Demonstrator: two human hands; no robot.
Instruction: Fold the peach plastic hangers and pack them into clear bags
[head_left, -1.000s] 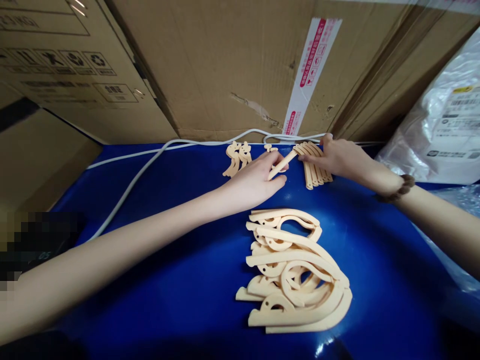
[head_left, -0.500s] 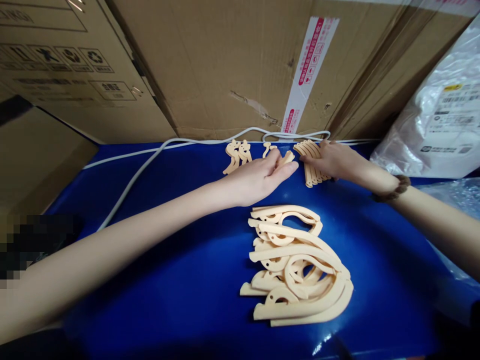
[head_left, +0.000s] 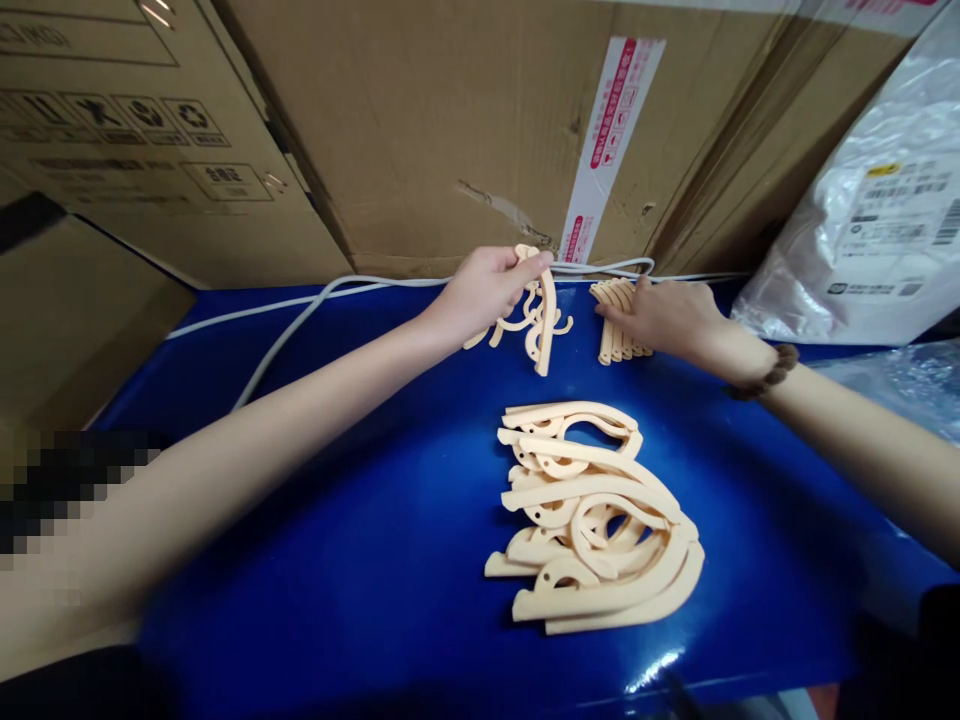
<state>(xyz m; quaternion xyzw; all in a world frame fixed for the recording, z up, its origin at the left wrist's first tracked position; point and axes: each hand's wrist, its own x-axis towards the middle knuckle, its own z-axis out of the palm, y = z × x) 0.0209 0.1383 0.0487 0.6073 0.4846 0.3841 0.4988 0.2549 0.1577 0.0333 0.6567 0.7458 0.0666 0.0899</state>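
Note:
My left hand (head_left: 484, 292) pinches the upper end of a cream folding-hanger arm (head_left: 547, 325), which hangs down with a ringed end low on it. Just behind and below that hand, cream hook pieces (head_left: 495, 333) lie partly hidden. My right hand (head_left: 675, 315) rests with its fingers on the right side of a row of curved hanger arms (head_left: 615, 335); the fingertips behind the row cannot be made out. Nearer to me lies a pile of folded cream hangers (head_left: 600, 520), overlapping, their hinged ends toward the right.
A blue table surface (head_left: 337, 560) carries everything. Large cardboard boxes (head_left: 420, 130) stand along the back, and a white cable (head_left: 300, 315) runs in front of them. At the right is a plastic-wrapped package (head_left: 855, 240) with a label.
My left hand has moved slightly left and up, turning the hanger arm so it now hangs down in plain view. My right hand stays at the row of arms.

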